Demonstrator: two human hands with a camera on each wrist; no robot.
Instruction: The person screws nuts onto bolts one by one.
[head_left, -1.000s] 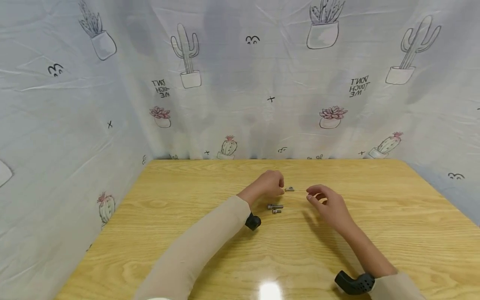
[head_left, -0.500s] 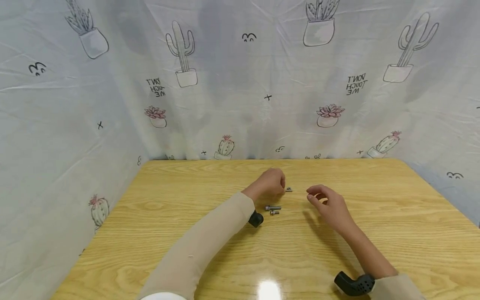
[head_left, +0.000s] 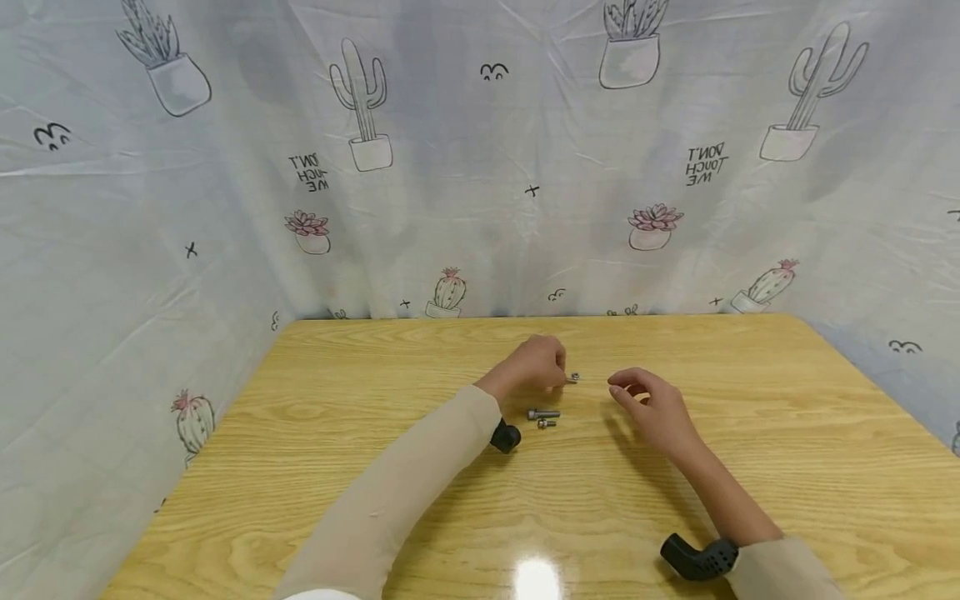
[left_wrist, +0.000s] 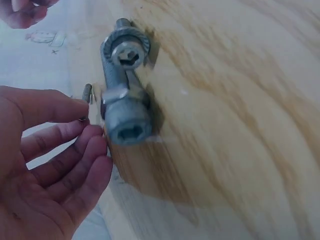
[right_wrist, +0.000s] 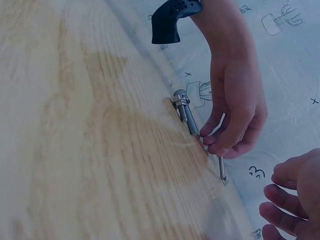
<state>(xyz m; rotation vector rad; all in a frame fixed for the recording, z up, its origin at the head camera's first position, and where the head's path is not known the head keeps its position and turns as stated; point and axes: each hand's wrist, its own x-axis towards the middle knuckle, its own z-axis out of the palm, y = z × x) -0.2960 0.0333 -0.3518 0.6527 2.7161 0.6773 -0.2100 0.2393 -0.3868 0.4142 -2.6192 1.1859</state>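
Note:
My left hand [head_left: 536, 362] pinches one end of a thin bolt [right_wrist: 222, 169] between thumb and fingertips, low over the wooden table. A small shiny metal piece [right_wrist: 224, 181] sits at the bolt's far end; whether it is attached I cannot tell. Nearer to me lie a large socket-head bolt [left_wrist: 128, 122] with a nut and a shorter socket-head bolt [left_wrist: 126, 54] with a serrated flange piece, side by side. To the right, my right hand [head_left: 648, 408] hovers above the table, fingers loosely bent and holding nothing; in its own wrist view, part of that hand [right_wrist: 300, 192] shows.
The wooden table [head_left: 375, 375] reaches back to a pale curtain [head_left: 465, 167] printed with cacti, which also hangs at both sides. A black wrist camera [head_left: 699, 558] sits on my right wrist, another [head_left: 505, 437] on my left.
My left fingertips have come in over the thin bolt's left end and pinch it. The right hand keeps nearly the same pose. The head view has shifted slightly.

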